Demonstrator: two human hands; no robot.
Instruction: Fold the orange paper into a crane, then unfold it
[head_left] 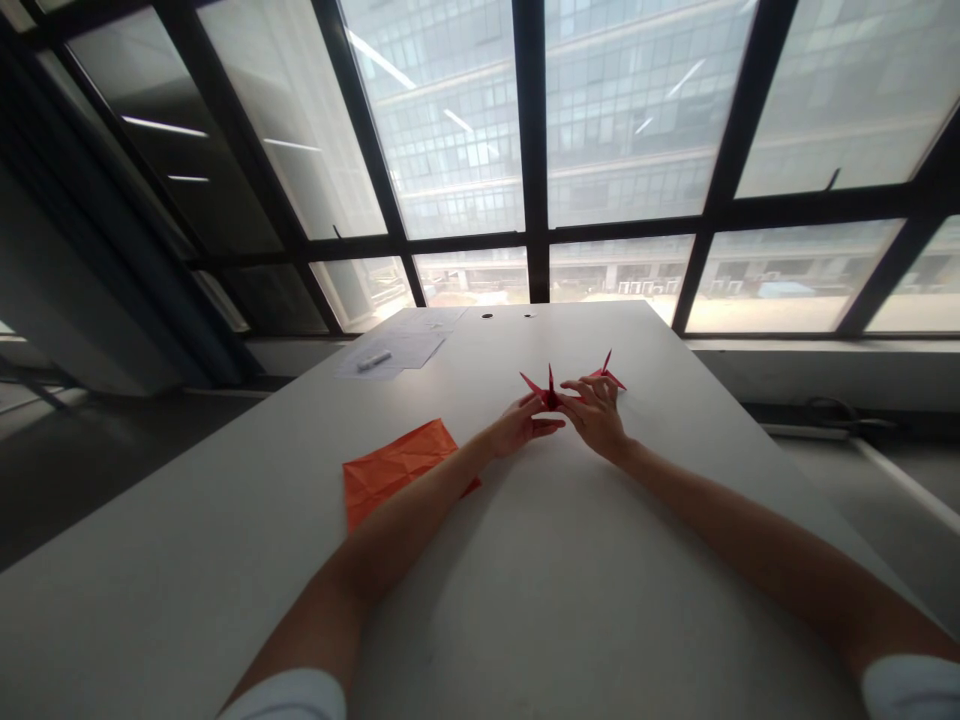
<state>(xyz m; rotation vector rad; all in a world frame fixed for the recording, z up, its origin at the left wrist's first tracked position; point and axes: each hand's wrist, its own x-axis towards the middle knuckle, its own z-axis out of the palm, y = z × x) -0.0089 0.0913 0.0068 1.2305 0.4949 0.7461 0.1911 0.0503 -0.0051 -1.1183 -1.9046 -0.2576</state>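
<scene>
Between my two hands is a red folded paper crane (551, 396), its thin points sticking up and out to the left. My left hand (519, 425) pinches it from the left, fingers closed on its lower part. From the right, my right hand (598, 415) has its fingertips closed on the crane's other side, covering much of it. Just behind my right hand, a second red paper crane (613, 380) sits on the table, partly hidden by the fingers. Under my left forearm lies a creased orange sheet of paper (397, 464).
The white table (570, 600) stretches away toward large windows (450, 120). At its far left are white paper sheets (409, 350) with a light-coloured marker (374, 361) on them. Two small round spots mark the far end. A dark curtain (112, 200) hangs at left.
</scene>
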